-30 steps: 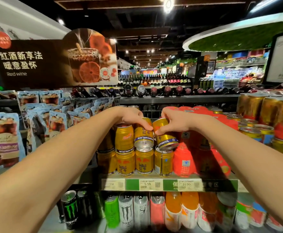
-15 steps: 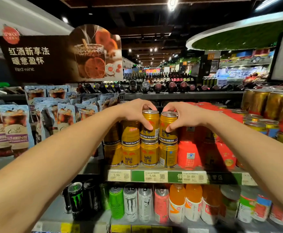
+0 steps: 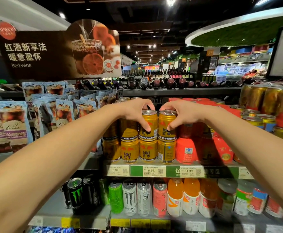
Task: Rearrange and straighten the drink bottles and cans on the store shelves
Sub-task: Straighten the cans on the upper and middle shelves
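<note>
Gripping two upright gold cans: left hand [image 3: 134, 111] one [image 3: 148, 125], right hand [image 3: 182, 113] the other [image 3: 166, 126].

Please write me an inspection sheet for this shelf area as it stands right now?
Surface: shelf edge with price tags; stock sits on it.
Job's things: two top-tier gold cans, left can and right can, upright, stacked on the lower row.
Clutter: red packs beside them; pouches hanging left.
Grippers: left hand grips left can; right hand grips right can.
Cables: nothing seen.
Surroundings: red-wine sign, bottles behind.
</note>
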